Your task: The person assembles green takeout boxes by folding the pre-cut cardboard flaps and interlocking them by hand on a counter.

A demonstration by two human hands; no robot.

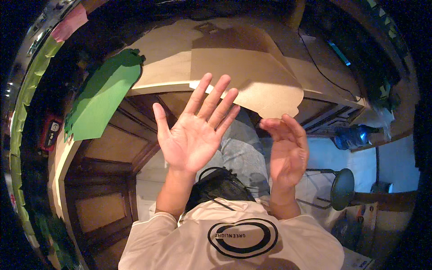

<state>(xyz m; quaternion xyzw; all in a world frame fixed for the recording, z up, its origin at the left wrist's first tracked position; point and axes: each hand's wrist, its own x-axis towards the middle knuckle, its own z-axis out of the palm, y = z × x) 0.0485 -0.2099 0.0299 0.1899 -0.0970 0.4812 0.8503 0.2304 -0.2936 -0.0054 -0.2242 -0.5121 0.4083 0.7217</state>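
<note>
My left hand [188, 135] is raised with its palm showing and its fingers spread; nothing is in it. To its right, my right hand [288, 155] is held up with the fingers loosely bent, and I see nothing in it. Its fingertips are just below the near edge of a brown cardboard sheet [243, 63]; whether they touch it I cannot tell. This sheet lies on the light tabletop [164, 67] and juts over its front edge, with a rounded, notched outline on the right. Part of it is in shadow.
A green sheet with a jagged edge [105, 99] lies at the left corner. A red and black device [50, 132] is beyond it. A dark cable [317, 67] crosses the right side. A blue bottle [353, 137] and a round-seated stool [343, 189] are at the right.
</note>
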